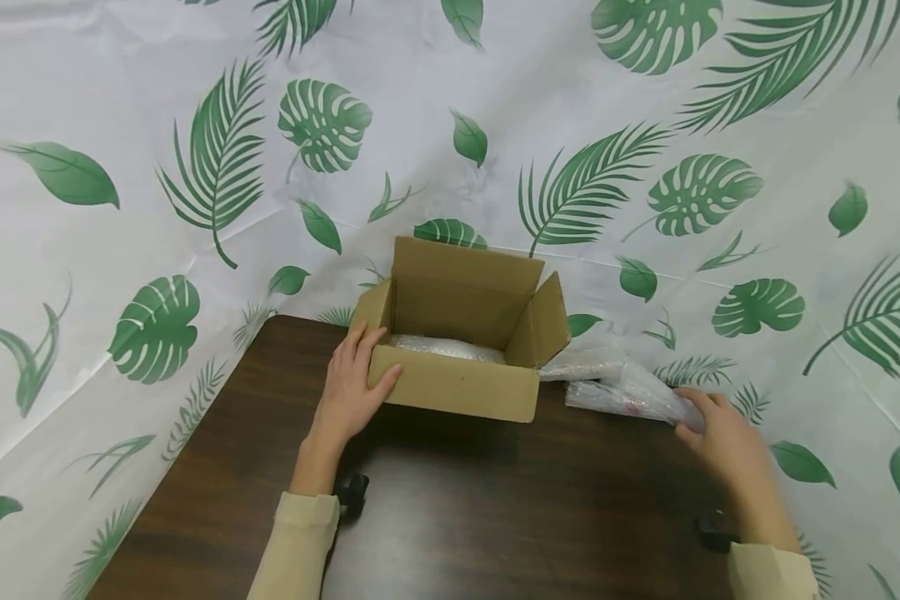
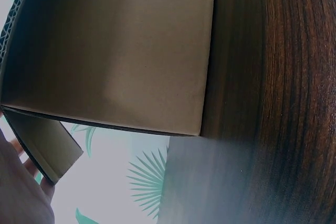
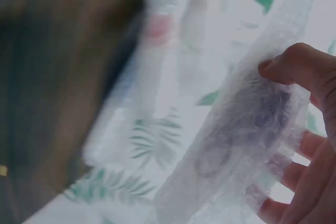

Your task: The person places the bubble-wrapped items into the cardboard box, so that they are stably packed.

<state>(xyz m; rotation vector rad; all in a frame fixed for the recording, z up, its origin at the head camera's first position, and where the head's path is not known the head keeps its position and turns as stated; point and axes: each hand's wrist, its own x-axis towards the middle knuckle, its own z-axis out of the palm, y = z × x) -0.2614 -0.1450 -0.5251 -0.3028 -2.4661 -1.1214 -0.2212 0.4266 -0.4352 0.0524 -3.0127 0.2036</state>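
An open cardboard box (image 1: 453, 383) stands at the back of the table, flaps spread. My left hand (image 1: 348, 387) grips its left front corner, thumb over the front flap; fingers show behind the small side flap (image 2: 50, 148) in the left wrist view. Inside the box lies bubble wrap (image 1: 450, 348). To the right, my right hand (image 1: 723, 437) holds a bubble-wrapped bundle (image 3: 236, 124) between thumb and fingers. A dark purplish shape shows through its wrap, its kind hidden. Beside it lie other bubble-wrapped packages (image 1: 603, 398), one with a red mark in the right wrist view.
The dark wooden table (image 1: 495, 508) runs from the box toward me. Behind and around it hangs a white sheet (image 1: 435, 83) printed with green leaves, close to the box's back flap. A dark band sits at each wrist.
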